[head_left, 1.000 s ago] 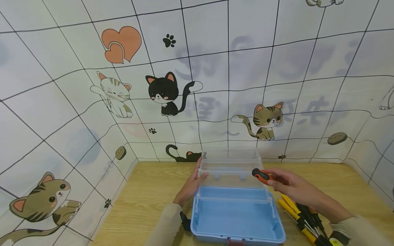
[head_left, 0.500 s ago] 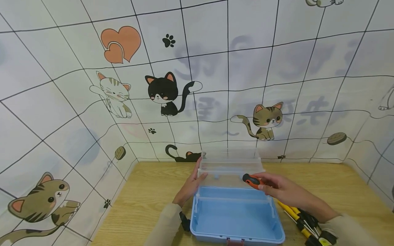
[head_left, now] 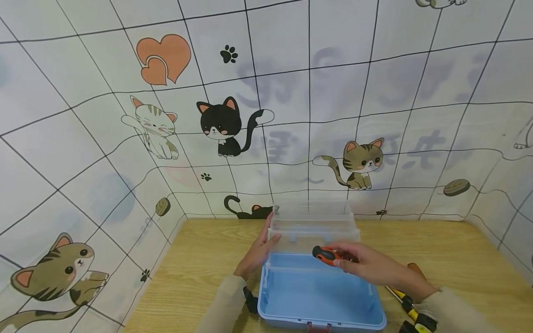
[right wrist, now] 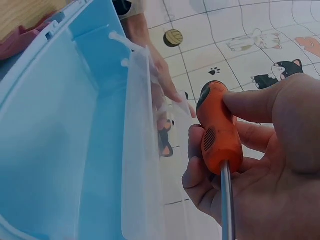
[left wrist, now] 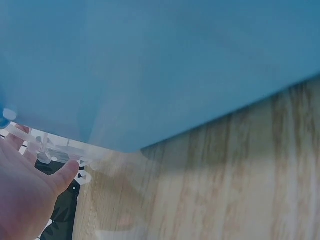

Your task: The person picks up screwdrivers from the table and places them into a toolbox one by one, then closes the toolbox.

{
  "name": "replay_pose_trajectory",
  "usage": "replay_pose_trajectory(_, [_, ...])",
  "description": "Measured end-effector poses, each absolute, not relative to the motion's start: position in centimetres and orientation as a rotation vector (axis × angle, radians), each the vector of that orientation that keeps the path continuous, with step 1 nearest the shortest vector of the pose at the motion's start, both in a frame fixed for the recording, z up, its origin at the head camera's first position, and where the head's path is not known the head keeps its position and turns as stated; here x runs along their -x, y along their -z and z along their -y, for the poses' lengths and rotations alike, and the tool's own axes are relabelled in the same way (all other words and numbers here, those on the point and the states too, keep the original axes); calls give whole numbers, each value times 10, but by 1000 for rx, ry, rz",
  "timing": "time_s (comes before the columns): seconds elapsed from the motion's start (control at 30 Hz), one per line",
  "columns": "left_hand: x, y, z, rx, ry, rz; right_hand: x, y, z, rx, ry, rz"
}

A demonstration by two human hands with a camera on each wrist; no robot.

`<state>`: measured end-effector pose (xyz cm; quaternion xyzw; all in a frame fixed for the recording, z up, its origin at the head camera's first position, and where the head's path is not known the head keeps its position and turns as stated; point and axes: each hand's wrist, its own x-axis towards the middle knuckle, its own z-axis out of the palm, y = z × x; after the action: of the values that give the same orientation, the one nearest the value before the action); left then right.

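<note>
My right hand holds a screwdriver by its orange and black handle, above the back part of a blue toolbox. Its metal shaft shows in the right wrist view, running back under the palm. The toolbox's clear lid is raised and leans back. At the lid's left edge my left hand grips it, thumb in front and fingers behind. In the left wrist view that hand appears beyond the box's blue side wall.
Several yellow and black hand tools lie right of the box, partly hidden by the right forearm. A brownish-orange handle shows behind that forearm. A dark red latch is at the box front. A cat-print wall covering surrounds the wooden table.
My right hand has carried the screwdriver left and slightly down, from the lid's right edge to over the box. The left hand and the lid have stayed in place.
</note>
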<state>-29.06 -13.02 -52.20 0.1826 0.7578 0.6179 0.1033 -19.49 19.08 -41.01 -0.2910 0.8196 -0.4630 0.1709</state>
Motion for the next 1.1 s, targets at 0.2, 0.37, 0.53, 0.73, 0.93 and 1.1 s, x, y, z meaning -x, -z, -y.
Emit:
replay_pose_trajectory(0.2, [291, 522, 130, -536, -1813, -2250, 193, 411, -181, 891, 1280, -2312])
replay_pose_trajectory(0.37, [292, 523, 130, -540, -1803, -2274, 192, 415, -173, 967, 1272, -2260])
replay_pose_trajectory(0.53, [292, 524, 130, -560, -1806, -2272, 192, 419, -165, 987, 1252, -2225])
replay_pose_trajectory(0.73, [293, 524, 129, -576, -1829, -2243, 190, 420, -160, 981, 1228, -2227])
replay_pose_trajectory(0.93, [293, 524, 130, -563, -1822, -2235, 189, 421, -151, 971, 1222, -2208])
replay_pose_trajectory(1.1, [293, 525, 130, -551, -1810, -2253, 189, 423, -143, 942, 1237, -2184])
